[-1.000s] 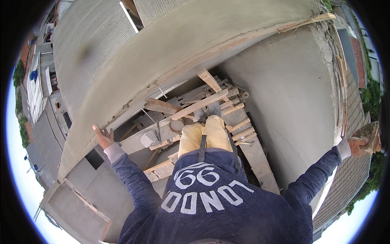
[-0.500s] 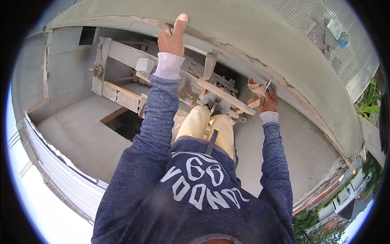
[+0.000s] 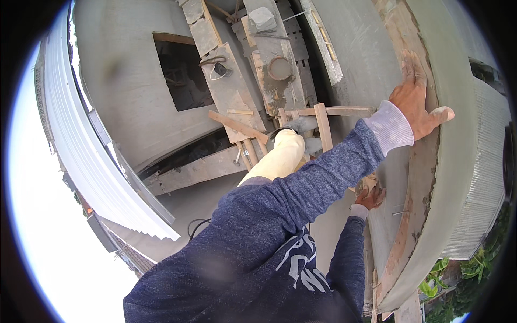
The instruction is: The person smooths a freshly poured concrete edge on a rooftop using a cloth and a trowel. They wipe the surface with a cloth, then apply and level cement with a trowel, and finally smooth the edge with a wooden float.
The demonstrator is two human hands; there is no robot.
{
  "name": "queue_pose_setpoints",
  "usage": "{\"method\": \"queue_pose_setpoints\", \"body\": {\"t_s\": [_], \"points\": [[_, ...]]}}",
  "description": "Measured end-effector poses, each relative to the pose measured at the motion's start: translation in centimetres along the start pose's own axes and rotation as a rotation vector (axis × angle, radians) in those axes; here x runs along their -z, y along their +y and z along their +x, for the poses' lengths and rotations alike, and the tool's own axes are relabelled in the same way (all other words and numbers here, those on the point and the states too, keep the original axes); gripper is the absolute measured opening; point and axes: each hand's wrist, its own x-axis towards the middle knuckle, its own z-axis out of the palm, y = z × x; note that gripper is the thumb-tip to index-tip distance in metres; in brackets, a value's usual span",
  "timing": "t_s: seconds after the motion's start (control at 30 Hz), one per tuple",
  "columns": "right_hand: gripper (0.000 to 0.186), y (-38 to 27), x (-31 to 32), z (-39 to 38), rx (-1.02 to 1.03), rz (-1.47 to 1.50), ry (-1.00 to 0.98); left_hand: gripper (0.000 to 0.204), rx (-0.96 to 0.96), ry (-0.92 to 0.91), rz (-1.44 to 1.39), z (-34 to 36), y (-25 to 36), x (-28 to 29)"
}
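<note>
My left hand (image 3: 409, 102) reaches across to the right, fingers stretched flat on a weathered wooden strip (image 3: 405, 32) along the curved concrete ledge (image 3: 452, 151), thumb sticking out. Below it my right hand (image 3: 370, 196) is beside the ledge's inner face (image 3: 389, 226), fingers curled by a tan object (image 3: 365, 180) that is partly hidden and too unclear to name. My legs, in cream trousers, stand among loose boards (image 3: 323, 126) on a rough timber platform.
Planks (image 3: 234, 91) carry a pale block (image 3: 263, 20) and a round container (image 3: 280, 68). A dark opening (image 3: 180, 72) cuts the concrete surface (image 3: 118, 118). White corrugated sheeting (image 3: 102, 161) lines the left. Corrugated roofing (image 3: 466, 210) and plants (image 3: 436, 277) are at the right.
The view has swung round, bringing the ledge from the top to the right. My left hand now lies farther across on the wooden strip; my right hand appears lower, beneath the left arm.
</note>
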Motion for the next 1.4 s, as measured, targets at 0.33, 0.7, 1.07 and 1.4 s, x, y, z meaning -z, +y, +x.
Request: {"method": "queue_pose_setpoints", "body": {"t_s": [0.33, 0.7, 1.07, 1.4], "points": [[0.050, 3.5, -6.9, -2.4, 0.016, 0.079, 0.230, 0.116, -0.022, -0.039, -0.117, -0.8, 0.1, 0.0], [0.050, 2.3, -4.4, -2.3, 0.016, 0.023, 0.350, 0.113, -0.215, 0.246, -0.095, 0.2, -2.0, -4.1], [0.051, 2.9, -3.6, -0.1, 0.046, -0.005, 0.474, 0.106, -0.327, 0.307, -0.099, -1.6, -5.7, -5.0], [0.052, 2.8, -4.5, 1.9, 0.063, -0.053, 0.448, 0.101, -0.317, 0.299, -0.068, -4.6, -16.2, -3.9]]}}
